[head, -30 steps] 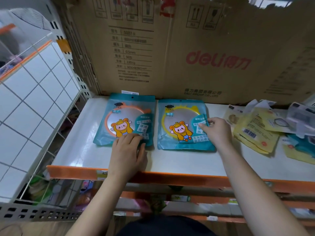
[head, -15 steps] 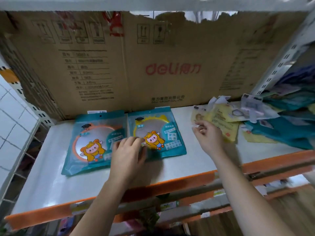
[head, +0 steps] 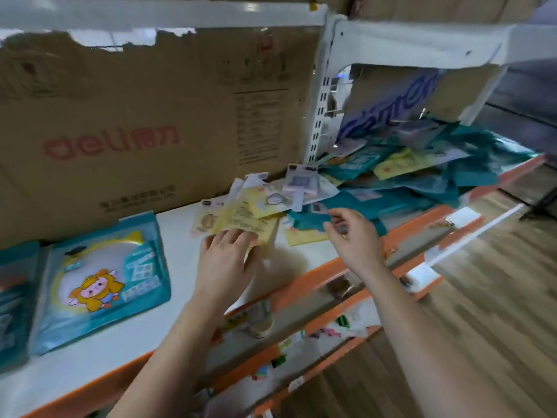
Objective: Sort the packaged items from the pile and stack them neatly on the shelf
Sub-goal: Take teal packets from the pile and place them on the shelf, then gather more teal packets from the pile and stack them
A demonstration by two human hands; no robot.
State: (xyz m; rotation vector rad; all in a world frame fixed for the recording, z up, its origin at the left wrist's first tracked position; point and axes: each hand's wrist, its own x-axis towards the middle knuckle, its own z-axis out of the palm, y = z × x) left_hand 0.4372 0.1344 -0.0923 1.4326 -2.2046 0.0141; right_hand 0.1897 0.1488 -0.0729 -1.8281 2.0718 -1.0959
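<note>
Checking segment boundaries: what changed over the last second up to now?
Both hands left the two laid-out packets and moved right to the pile. The left hand now rests its fingers on a yellow packet. The right hand reaches over the pile's teal packets; contact is unclear. The teal cartoon packet and its neighbour stay side by side on the shelf.

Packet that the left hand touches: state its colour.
Pale yellow, with small dark print. The packet shows best in the head view, at the left hand.
</note>
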